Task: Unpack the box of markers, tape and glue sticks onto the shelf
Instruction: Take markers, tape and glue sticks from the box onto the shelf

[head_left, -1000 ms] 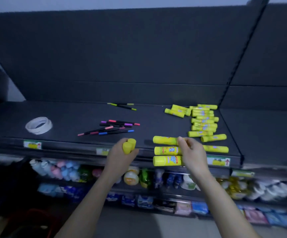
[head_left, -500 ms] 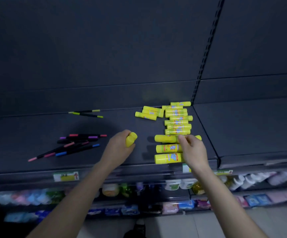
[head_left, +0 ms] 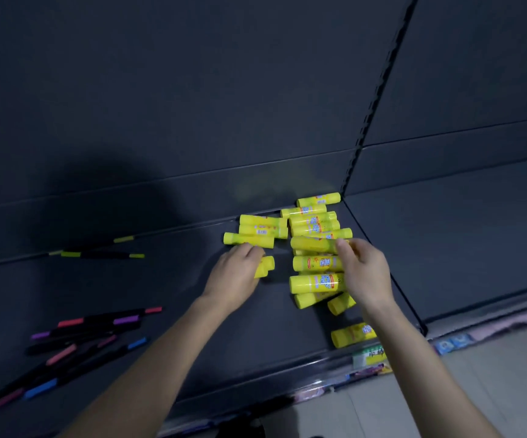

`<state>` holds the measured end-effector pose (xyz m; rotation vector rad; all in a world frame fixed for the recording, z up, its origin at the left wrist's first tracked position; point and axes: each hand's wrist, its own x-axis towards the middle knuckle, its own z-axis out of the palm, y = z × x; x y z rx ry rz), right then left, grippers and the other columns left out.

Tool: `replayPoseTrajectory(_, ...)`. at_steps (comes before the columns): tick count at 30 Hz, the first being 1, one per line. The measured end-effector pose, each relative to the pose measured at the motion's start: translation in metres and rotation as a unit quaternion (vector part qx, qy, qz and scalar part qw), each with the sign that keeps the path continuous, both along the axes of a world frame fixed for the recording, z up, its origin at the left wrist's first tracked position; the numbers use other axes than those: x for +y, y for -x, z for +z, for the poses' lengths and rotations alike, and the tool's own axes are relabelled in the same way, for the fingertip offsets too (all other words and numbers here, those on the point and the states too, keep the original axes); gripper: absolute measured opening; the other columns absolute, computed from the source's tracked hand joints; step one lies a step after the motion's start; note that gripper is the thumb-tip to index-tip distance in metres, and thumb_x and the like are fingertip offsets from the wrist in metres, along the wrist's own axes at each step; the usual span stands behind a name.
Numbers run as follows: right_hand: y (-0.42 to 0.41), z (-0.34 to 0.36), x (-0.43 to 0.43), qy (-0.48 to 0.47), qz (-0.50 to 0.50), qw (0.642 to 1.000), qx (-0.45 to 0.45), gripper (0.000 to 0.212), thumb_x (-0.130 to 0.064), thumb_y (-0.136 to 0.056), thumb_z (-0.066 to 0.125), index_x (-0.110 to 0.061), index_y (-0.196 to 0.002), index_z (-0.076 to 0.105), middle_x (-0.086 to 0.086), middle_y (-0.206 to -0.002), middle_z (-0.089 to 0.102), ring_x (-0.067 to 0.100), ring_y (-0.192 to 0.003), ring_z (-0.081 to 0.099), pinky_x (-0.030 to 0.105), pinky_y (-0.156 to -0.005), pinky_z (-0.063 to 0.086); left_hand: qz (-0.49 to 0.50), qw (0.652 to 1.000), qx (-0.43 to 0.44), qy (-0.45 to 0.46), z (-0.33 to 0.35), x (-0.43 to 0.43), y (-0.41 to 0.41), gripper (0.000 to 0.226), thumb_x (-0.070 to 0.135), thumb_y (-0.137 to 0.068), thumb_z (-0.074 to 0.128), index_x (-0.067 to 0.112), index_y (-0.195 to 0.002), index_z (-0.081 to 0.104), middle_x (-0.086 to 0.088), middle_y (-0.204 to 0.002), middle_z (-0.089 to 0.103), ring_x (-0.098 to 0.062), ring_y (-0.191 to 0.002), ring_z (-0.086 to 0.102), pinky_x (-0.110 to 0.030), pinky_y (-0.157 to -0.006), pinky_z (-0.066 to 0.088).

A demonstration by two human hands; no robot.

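Note:
Several yellow glue sticks (head_left: 314, 229) lie on their sides on the dark shelf (head_left: 167, 289), in a loose pile near the back upright. My left hand (head_left: 235, 273) grips two yellow glue sticks (head_left: 265, 266) just left of the pile. My right hand (head_left: 365, 271) holds the end of a glue stick (head_left: 312, 244) in the pile with thumb and fingers. More sticks lie below it, one (head_left: 352, 334) near the front edge. Black markers with coloured caps (head_left: 82, 339) lie at the left, and two yellow-tipped ones (head_left: 98, 252) further back.
The shelf's back panel (head_left: 192, 105) and a slotted upright (head_left: 372, 105) stand behind the pile. A second shelf section (head_left: 461, 241) lies to the right. A price label (head_left: 368, 355) sits on the front rail, with the floor (head_left: 477, 374) below.
The view has moved closer and to the right, so the tape roll is out of sight. Both hands have reached further back over the shelf, the right one up to a higher stick in the pile.

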<state>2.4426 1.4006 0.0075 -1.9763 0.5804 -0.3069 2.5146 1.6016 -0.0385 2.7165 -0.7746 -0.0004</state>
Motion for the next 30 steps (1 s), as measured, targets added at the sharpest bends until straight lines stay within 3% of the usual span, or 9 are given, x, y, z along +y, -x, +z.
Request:
replayPoseTrajectory(6, -0.017, -0.002, -0.004, 0.028, -0.002, 1.0, -0.002, 0.024, -0.029, -0.097, 0.049, -0.012, -0.084, 0.058, -0.007, -0.065, 0.052, 0.011, -0.062, 0.047, 0.025, -0.056, 0.034, -0.012, 0.998, 0.036, 0.042, -0.009, -0.014, -0.021, 0.06, 0.037, -0.075, 0.074, 0.012, -0.125, 0.052, -0.005, -0.12, 0.05, -0.023, -0.116, 0.044, -0.033, -0.099, 0.038)
replayPoseTrajectory(11, -0.034, 0.0, -0.009, 0.025, 0.009, 1.0, 0.002, 0.03, -0.031, -0.097, 0.049, -0.005, -0.092, 0.064, 0.014, -0.08, 0.065, 0.027, -0.076, 0.059, 0.038, -0.069, 0.047, -0.038, 0.998, 0.04, 0.036, -0.006, -0.003, -0.025, 0.083, 0.054, -0.064, 0.076, 0.017, -0.133, 0.048, 0.002, -0.129, 0.044, -0.017, -0.12, 0.038, -0.031, -0.104, 0.035)
replayPoseTrajectory(15, -0.042, 0.001, -0.012, 0.022, 0.04, 0.999, 0.007, 0.028, -0.03, -0.096, 0.05, -0.007, -0.091, 0.064, 0.01, -0.081, 0.066, 0.024, -0.076, 0.058, 0.034, -0.069, 0.045, 0.003, 0.999, 0.002, 0.039, -0.014, 0.017, -0.024, 0.086, 0.056, -0.068, 0.073, 0.015, -0.138, 0.046, -0.002, -0.146, 0.038, -0.018, -0.134, 0.026, -0.041, -0.112, 0.03)
replayPoseTrajectory(18, -0.045, 0.002, -0.013, 0.022, 0.06, 0.998, 0.012, 0.027, -0.03, -0.097, 0.049, -0.009, -0.086, 0.061, 0.001, -0.069, 0.058, 0.013, -0.064, 0.05, 0.028, -0.058, 0.039, 0.044, 0.998, 0.032, 0.031, -0.016, 0.015, -0.025, 0.09, 0.057, -0.076, 0.065, 0.017, -0.148, 0.029, 0.003, -0.158, 0.016, -0.018, -0.146, 0.006, -0.033, -0.116, 0.012)
replayPoseTrajectory(21, -0.044, 0.002, -0.015, 0.028, 0.075, 0.997, 0.015, 0.023, -0.03, -0.097, 0.05, -0.013, -0.086, 0.06, -0.004, -0.066, 0.054, 0.009, -0.061, 0.047, 0.025, -0.056, 0.037, 0.063, 0.997, 0.053, 0.012, -0.016, 0.002, -0.026, 0.092, 0.059, -0.08, 0.058, 0.019, -0.151, 0.015, 0.006, -0.159, 0.002, -0.015, -0.146, -0.008, -0.028, -0.117, 0.005)
replayPoseTrajectory(30, -0.041, -0.002, -0.007, 0.077, 0.133, 0.988, 0.034, 0.032, -0.033, -0.097, 0.05, -0.006, -0.105, 0.063, 0.002, -0.071, 0.058, 0.015, -0.064, 0.049, 0.023, -0.055, 0.036, 0.11, 0.984, 0.095, 0.105, -0.006, 0.003, -0.016, 0.091, 0.043, -0.08, 0.069, 0.022, -0.151, 0.015, 0.002, -0.16, 0.001, -0.013, -0.146, -0.007, -0.028, -0.117, 0.008)
